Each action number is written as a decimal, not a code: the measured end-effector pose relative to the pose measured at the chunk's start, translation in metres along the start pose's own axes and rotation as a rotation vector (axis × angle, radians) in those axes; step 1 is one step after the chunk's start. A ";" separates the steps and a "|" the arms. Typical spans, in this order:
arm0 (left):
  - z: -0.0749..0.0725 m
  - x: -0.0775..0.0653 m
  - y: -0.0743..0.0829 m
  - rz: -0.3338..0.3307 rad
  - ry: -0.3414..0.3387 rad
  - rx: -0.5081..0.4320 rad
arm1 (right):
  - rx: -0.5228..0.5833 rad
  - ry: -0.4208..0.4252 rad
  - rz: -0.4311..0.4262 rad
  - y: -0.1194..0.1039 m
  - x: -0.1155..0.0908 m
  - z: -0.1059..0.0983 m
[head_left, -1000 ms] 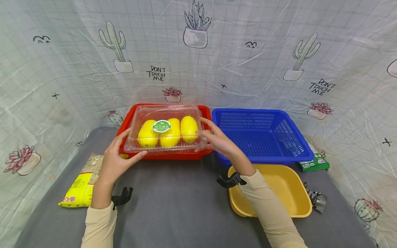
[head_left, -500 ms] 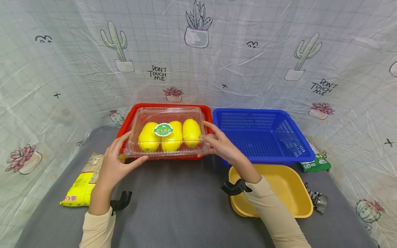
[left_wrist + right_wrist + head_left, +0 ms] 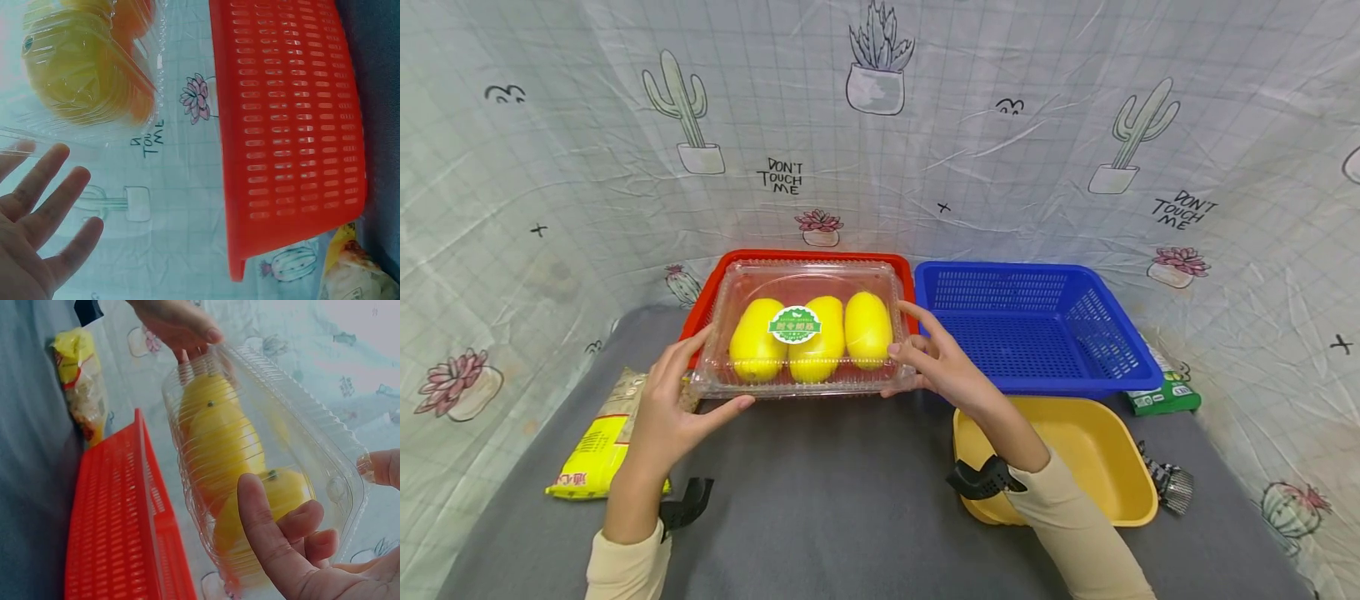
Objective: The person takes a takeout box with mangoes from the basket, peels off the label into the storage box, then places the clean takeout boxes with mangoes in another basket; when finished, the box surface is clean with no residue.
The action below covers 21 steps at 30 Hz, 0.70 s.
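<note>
Far left: a food bag (image 3: pixel 598 450), yellow with a clear section, lies on the grey cloth (image 3: pixel 827 508), partly behind the left wrist.

Left hand (image 3: pixel 668 412): thumb and fingers spread wide round the left end of the clear plastic clamshell box (image 3: pixel 808 281), thumb at its near edge; a loose hold.

Box: held in the air between both hands, near face tilted towards the head camera. It hides most of the red basket (image 3: pixel 232 137); both wrist views show the two apart. Contents: three oval yellow fruits (image 3: pixel 868 329) in a row. Round green-and-white sticker (image 3: pixel 795 324) on the lid.

Right hand (image 3: pixel 943 367): grips the right end of the box, thumb and fingers bent and parted by the box.

Blue basket (image 3: pixel 1022 342): just right of the red one. Yellow tub (image 3: pixel 1097 458): in front of it, crossed by the right forearm.

Far right: green-and-white packet (image 3: pixel 1165 392) beside the blue basket; black-and-silver object (image 3: pixel 1172 487) beside the tub, identity unclear.
</note>
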<state>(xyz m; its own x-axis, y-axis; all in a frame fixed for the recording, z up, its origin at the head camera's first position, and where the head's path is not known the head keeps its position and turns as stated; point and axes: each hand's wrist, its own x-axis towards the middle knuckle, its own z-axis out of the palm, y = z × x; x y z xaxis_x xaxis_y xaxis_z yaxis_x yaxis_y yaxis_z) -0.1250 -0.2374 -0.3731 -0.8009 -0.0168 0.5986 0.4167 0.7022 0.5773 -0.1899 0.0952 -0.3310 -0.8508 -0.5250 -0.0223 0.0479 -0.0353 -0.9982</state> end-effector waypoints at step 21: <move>-0.015 -0.025 0.015 0.173 0.059 -0.049 | -0.012 -0.014 -0.123 0.004 -0.041 0.015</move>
<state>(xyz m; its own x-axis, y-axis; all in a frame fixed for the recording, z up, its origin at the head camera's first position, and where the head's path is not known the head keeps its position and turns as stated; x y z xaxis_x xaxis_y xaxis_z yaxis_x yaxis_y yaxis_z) -0.0926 -0.2367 -0.3710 -0.6891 0.0583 0.7223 0.5680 0.6624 0.4885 -0.1467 0.1043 -0.3337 -0.8425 -0.5290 0.1015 -0.0630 -0.0902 -0.9939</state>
